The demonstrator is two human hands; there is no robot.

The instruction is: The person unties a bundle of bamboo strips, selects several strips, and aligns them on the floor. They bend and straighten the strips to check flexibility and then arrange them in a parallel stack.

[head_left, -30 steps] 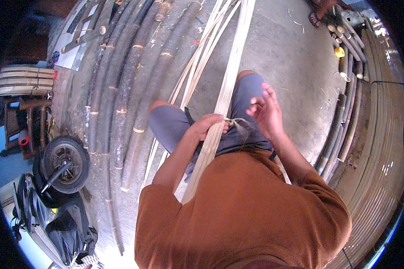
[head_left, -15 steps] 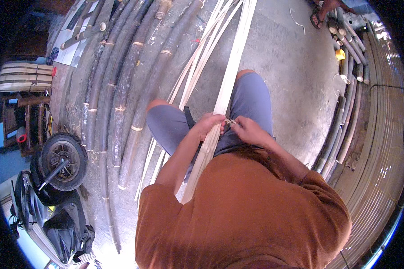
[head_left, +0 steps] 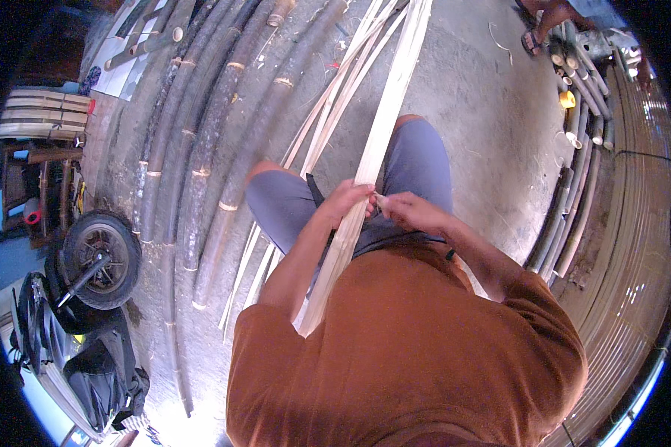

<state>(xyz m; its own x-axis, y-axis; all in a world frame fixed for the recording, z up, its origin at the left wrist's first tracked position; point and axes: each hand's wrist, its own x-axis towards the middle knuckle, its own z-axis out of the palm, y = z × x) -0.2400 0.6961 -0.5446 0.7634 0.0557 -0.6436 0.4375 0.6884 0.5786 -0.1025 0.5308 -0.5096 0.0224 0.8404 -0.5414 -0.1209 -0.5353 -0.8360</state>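
Note:
A long bundle of pale bamboo strips (head_left: 384, 123) slants across my lap, from under my left arm to beyond my knees. My left hand (head_left: 348, 202) is wrapped round it at lap height. Just to the right, my right hand (head_left: 414, 211) is closed in a pinch on a short pale tie strip (head_left: 381, 200) at the bundle's edge. The fingertips of both hands nearly meet there. How the tie passes round the bundle is hidden by my fingers.
More split bamboo strips (head_left: 335, 108) lie on the concrete floor past my left knee. Dark bamboo poles (head_left: 224, 134) lie further left, beside a motorbike wheel (head_left: 101, 259). Cut bamboo tubes (head_left: 578, 86) are piled at right, near another person's sandalled foot (head_left: 531, 42).
My right hand has shifted slightly and its fingers have closed further round the tie; the loose twisted part between the hands shows less. My left hand keeps its grip on the bundle.

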